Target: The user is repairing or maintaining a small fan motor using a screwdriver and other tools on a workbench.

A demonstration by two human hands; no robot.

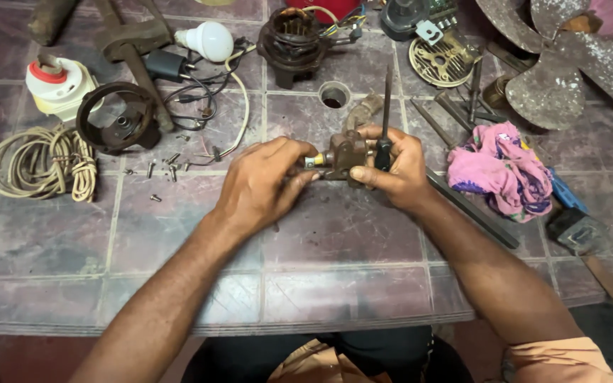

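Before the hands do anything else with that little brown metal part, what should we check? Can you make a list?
1. Brown metal part held by both hands: ok, left hand and right hand each have a grip on it.
2. Screwdriver under control: ok, upright in the right hand.
3. Screwdriver tip seated in a screw: cannot tell, fingers hide it.
4. Loose screws safe: not ok, scattered on the tiled table.
5. Pink cloth out of the way: ok, lying apart on the right.
6. White bulb away from the hands: ok.
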